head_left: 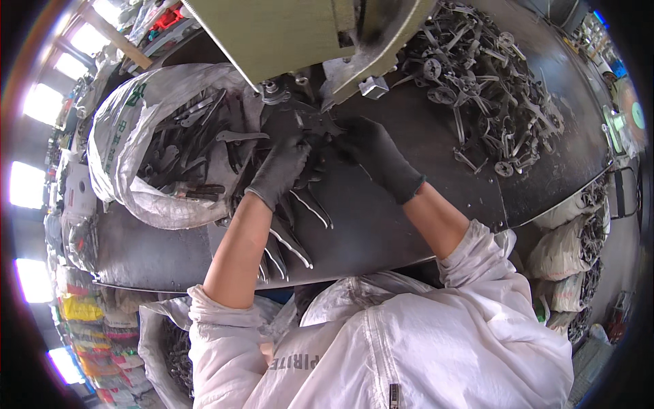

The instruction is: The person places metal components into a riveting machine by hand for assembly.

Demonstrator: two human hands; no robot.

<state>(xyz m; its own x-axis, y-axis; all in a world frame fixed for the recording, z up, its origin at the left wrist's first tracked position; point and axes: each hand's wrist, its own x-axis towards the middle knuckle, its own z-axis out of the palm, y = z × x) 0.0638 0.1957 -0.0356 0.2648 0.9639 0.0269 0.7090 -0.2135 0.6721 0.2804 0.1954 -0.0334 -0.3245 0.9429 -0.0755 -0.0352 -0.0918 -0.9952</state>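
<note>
My left hand [283,163], in a dark grey glove, is at the machine's lower tooling with its fingers closed. My right hand [385,160], gloved alike, comes in from the other side with fingers bent inward. Between the fingertips lies a dark metal piece [319,123]; its shape is mostly hidden, and I cannot tell where it ends and the tooling begins. The press-like machine [293,34] hangs over the fingers. Beneath my left wrist, several curved metal handles [291,249] lie on the dark table [381,235].
Left of my hands, an open white woven sack [112,153] holds flat, blade-shaped metal parts [194,129]. A heap of metal parts with long arms and round discs [477,82] covers the table's far right. Filled sacks [562,255] stand below the right edge.
</note>
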